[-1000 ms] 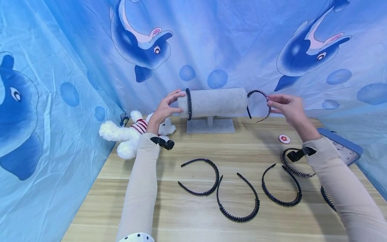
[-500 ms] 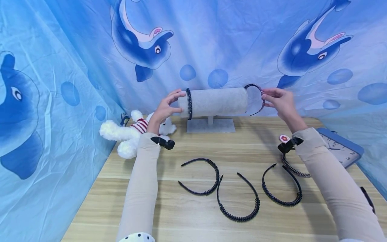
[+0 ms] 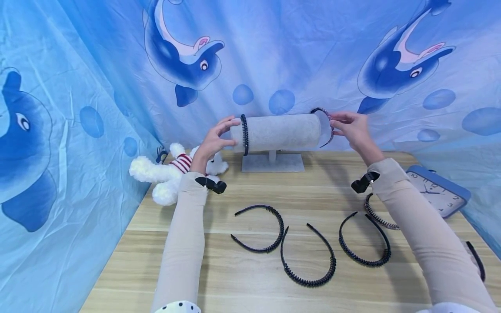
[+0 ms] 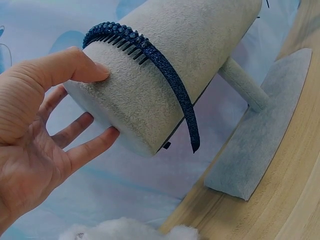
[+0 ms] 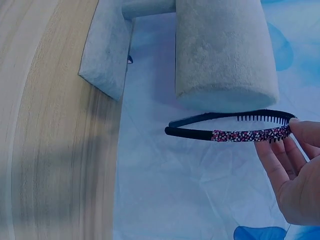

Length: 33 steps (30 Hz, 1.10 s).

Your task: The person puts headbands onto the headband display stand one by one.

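A grey, velvety headband display stand (image 3: 282, 132) with a horizontal roll stands at the back of the table. My left hand (image 3: 213, 139) grips the roll's left end, thumb on its side and fingers around the end face. Close to those fingers, a dark beaded headband (image 4: 162, 65) with comb teeth sits over the roll. My right hand (image 3: 354, 130) pinches a black headband (image 5: 250, 134) with pink and white glitter by its curved middle. That headband's open side faces the roll's right end, and in the head view its upper tip overlaps the roll.
Several black headbands, such as a middle one (image 3: 309, 282) and a left one (image 3: 279, 221), lie on the wooden table (image 3: 219, 278). A white plush toy (image 3: 164, 169) lies at the left, a blue clock (image 3: 438, 191) at the right. A dolphin-print curtain (image 3: 274, 52) hangs behind.
My right hand has moved left with the glitter headband, bringing it from beside the roll right up to its right end. The left hand has stayed on the roll.
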Available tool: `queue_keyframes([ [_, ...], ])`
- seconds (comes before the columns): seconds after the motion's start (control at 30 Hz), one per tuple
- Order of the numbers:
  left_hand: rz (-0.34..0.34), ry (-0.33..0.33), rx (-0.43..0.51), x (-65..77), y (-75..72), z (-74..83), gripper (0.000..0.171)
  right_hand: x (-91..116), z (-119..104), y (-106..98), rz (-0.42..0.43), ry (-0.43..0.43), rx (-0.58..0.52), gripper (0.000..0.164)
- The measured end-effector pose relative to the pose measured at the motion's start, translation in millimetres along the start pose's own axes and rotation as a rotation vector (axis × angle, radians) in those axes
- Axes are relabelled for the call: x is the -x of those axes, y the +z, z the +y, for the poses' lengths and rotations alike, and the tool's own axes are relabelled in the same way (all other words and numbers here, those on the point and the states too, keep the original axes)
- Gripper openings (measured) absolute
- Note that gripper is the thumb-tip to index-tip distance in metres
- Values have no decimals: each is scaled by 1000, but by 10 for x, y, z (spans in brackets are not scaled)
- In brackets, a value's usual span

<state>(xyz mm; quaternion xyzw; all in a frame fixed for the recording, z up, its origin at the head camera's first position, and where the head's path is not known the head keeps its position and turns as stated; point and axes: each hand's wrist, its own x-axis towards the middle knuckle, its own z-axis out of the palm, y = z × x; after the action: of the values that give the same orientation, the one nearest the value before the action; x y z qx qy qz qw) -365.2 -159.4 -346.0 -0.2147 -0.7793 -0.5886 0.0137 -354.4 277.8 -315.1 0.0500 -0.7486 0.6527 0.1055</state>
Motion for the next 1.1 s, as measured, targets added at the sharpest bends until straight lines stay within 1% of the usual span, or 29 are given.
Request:
queue_keyframes([
  [0.17,-31,-30,14,78,7,187,64,3,-10,111,-1,-22,95,36],
  [0.3,-27,-32,16,86,11,185,63,15,7,177,-12,-22,107,36],
  [0.43,-30,-30,23,85,11,188,63,31,29,210,-26,-18,76,37],
  [0.7,-37,-29,26,77,0,184,62,54,38,229,-43,-44,77,37],
  [0.83,-36,-31,27,80,0,190,62,56,30,220,-63,-52,99,37],
  [0.97,-36,-33,20,83,2,195,63,61,-3,197,-93,-65,181,37],
  [1.1,-37,-35,26,86,4,202,63,59,-61,169,-131,-101,315,35],
])
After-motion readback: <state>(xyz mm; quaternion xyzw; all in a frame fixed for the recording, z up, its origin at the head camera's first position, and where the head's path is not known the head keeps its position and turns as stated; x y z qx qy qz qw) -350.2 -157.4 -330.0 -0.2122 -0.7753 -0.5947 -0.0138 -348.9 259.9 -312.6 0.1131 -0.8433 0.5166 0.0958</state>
